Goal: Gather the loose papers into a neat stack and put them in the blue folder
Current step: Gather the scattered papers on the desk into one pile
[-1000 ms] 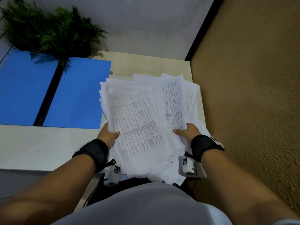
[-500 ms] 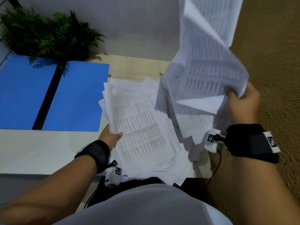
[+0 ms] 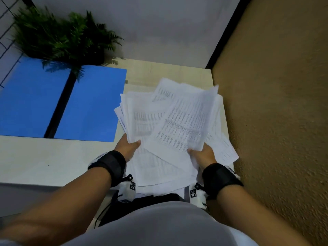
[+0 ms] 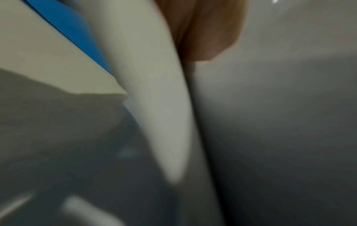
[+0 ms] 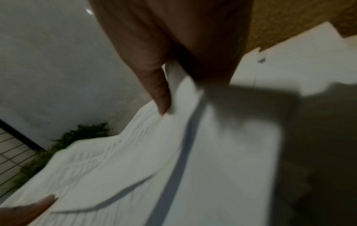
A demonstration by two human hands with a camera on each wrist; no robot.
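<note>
A messy pile of printed white papers (image 3: 170, 125) lies fanned out on the right part of the desk, overhanging its near edge. My left hand (image 3: 128, 148) grips the pile's left near side, thumb on top, fingers hidden beneath. My right hand (image 3: 202, 153) holds a tilted bunch of sheets on top of the pile at its right near side, thumb (image 5: 160, 94) pressed on the paper. The blue folder (image 3: 62, 103) lies open and flat on the desk to the left of the pile. The left wrist view shows blurred paper edges (image 4: 154, 91) and a strip of the folder (image 4: 77, 33).
A green potted fern (image 3: 60, 38) stands behind the folder against the white wall. A tan textured wall (image 3: 275, 103) runs close along the desk's right edge. Bare desk surface (image 3: 44, 160) lies in front of the folder.
My right hand, which had lifted a bunch of sheets high at the right, has brought them down onto the pile. The left hand kept its grip on the pile's left side.
</note>
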